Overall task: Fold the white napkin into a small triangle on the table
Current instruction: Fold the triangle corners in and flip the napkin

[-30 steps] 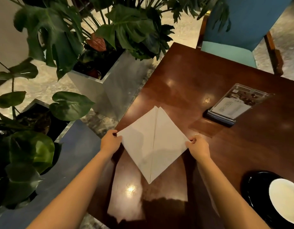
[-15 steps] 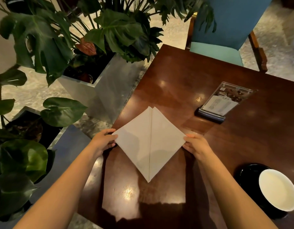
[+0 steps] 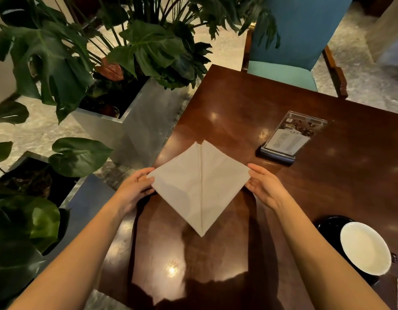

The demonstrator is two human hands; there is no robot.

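On my feed the white napkin (image 3: 200,186) lies flat mid-frame on the dark table (image 3: 238,104), folded into a kite shape with a seam down its middle and its sharp point toward the bottom edge. The left hand (image 3: 133,189) pinches the napkin's left corner between thumb and curled fingers. The right hand (image 3: 266,189) keeps its fingers straight and relaxed, tips touching the right corner.

table (image 3: 249,104): glossy dark wood | napkin (image 3: 182,184): matt white paper | planter (image 3: 135,130): brushed metal
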